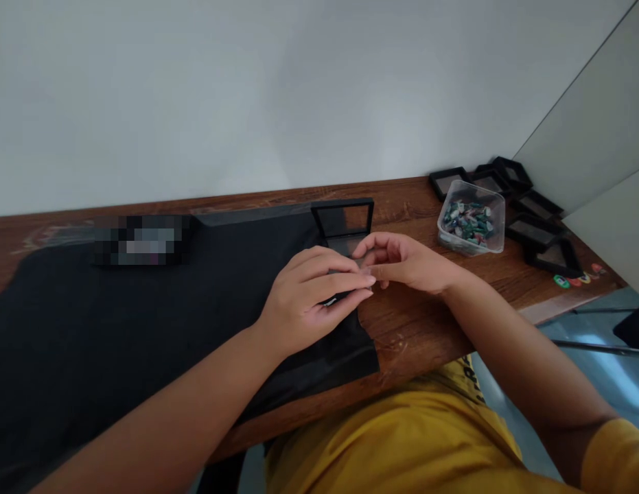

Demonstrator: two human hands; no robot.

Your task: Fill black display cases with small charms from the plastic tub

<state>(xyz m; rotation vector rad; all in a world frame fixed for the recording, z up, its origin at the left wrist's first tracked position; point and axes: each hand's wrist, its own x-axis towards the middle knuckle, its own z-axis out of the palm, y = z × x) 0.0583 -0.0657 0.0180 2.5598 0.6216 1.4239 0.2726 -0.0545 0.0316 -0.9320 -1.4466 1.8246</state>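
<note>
A black hinged frame case (pixel 344 203) with a clear window stands with its lid raised near the right end of the black mat. My left hand (pixel 316 288) covers most of its lower half, fingers together and pinched towards the thumb. From the right, my right hand (pixel 409 264) meets those fingertips, its own thumb and fingers curled in a pinch. Whatever lies between the two sets of fingertips is too small and hidden to name.
A clear plastic tub (pixel 471 218) of small coloured pieces stands on the wooden table (pixel 416 329) to the right. Around it lie several black frames (pixel 535 232). Small round stickers (pixel 574 280) sit near the right edge. A blurred dark object (pixel 144 240) rests on the black mat (pixel 144 343).
</note>
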